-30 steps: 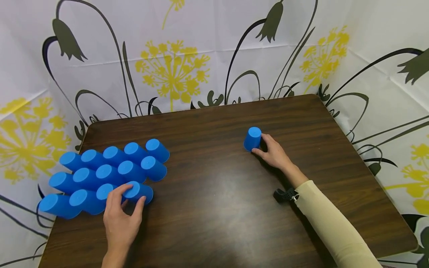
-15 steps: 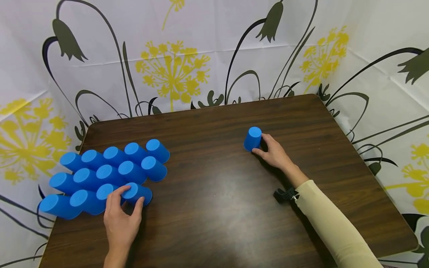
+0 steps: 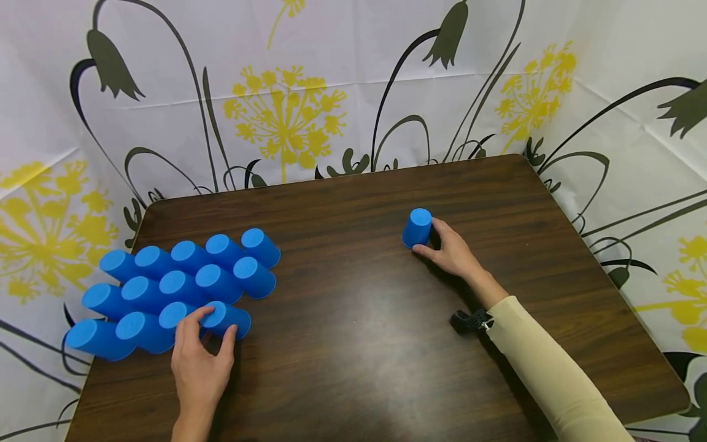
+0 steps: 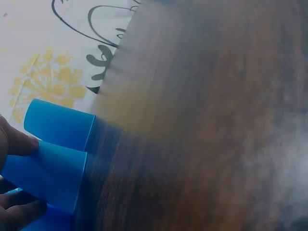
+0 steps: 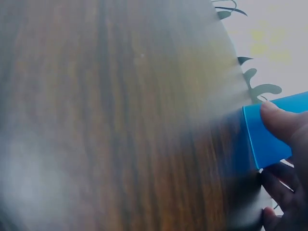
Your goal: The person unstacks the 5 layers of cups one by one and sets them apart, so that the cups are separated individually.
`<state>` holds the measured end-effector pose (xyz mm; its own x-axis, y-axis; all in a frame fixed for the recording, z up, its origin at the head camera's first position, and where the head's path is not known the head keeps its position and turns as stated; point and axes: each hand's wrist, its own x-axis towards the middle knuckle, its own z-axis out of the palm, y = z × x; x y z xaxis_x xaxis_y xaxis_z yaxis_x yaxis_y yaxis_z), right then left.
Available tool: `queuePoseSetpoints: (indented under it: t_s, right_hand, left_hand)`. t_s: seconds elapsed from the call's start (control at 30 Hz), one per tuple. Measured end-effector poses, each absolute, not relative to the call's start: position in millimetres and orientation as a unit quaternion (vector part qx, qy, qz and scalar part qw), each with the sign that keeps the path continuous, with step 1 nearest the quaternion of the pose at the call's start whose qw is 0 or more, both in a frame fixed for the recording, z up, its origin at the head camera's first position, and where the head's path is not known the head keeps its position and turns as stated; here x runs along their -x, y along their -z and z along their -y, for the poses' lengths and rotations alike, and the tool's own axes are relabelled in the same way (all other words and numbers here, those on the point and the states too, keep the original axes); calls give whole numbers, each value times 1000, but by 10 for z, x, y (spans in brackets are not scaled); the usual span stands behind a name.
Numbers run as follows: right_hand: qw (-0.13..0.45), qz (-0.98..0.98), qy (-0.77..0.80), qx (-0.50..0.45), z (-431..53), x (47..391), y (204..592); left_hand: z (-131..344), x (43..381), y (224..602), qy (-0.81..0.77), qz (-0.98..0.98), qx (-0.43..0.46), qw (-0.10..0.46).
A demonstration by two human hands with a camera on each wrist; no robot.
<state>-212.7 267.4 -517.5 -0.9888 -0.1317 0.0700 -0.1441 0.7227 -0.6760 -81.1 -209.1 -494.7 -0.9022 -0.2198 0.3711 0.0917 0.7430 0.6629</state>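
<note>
On the dark wooden table [image 3: 353,307] several blue cups [image 3: 166,285] stand upside down in close rows at the left. My left hand [image 3: 205,341] grips the front right cup [image 3: 226,318] of that group, fingers on one side and thumb on the other; the left wrist view shows that cup [image 4: 45,175] between thumb and fingers. One more blue cup [image 3: 417,227] stands upside down alone at the right of the table. My right hand [image 3: 450,248] holds it at its base, and the right wrist view shows the thumb on this cup [image 5: 272,137].
A small black clip [image 3: 468,320] sits at my right wrist by the cream sleeve [image 3: 552,374]. A white cloth [image 3: 331,92] printed with yellow and dark flowers hangs behind and around the table. Bare wood lies between the two hands.
The left hand has drawn slightly nearer with its cup, by a few pixels. The right hand and its cup have not moved.
</note>
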Motion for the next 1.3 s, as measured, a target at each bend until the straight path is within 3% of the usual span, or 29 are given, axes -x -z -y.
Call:
queuePoseSetpoints:
  t_s: [0.6, 1.3]
  right_hand:
    - [32, 925, -371, -74, -2446, 2076, 5054]
    - [-53, 888, -342, -302, -769, 1747, 5054]
  left_hand:
    - [2093, 834, 4974, 349, 911, -36, 215]
    - [2094, 834, 4983, 345, 913, -47, 212]
